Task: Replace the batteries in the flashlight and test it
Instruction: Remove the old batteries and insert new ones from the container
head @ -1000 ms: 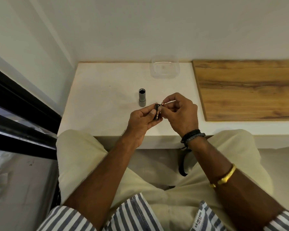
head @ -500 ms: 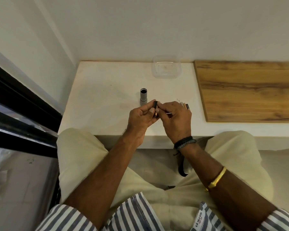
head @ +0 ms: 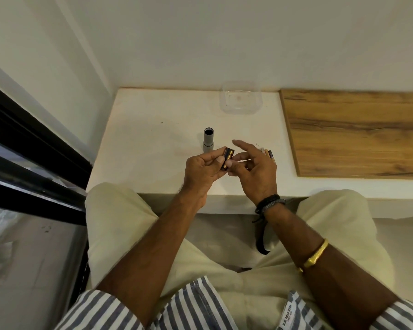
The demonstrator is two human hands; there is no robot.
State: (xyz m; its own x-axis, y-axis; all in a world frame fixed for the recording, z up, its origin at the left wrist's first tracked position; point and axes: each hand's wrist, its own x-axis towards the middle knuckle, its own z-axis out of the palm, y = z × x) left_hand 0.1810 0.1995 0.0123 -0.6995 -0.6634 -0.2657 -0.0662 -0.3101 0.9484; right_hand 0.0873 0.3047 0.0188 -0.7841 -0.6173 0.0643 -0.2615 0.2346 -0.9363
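A grey flashlight body (head: 208,142) stands upright on the white counter (head: 153,139), its open end up. Just in front of it my left hand (head: 204,171) grips a black battery holder (head: 228,158) with gold-coloured batteries showing in it. My right hand (head: 254,167) is beside the holder with its fingers spread, and its thumb touches the holder's near end. Loose batteries (head: 268,155) lie on the counter just behind my right hand, partly hidden by it.
A clear plastic container (head: 241,97) sits at the back of the counter against the wall. A wooden board (head: 358,132) covers the counter's right part. A dark window frame (head: 34,163) runs along the left. My knees are under the counter's front edge.
My right hand has loosened from a pinch at the holder and spread its fingers. The loose batteries behind it have come into sight. My left hand keeps hold of the holder.
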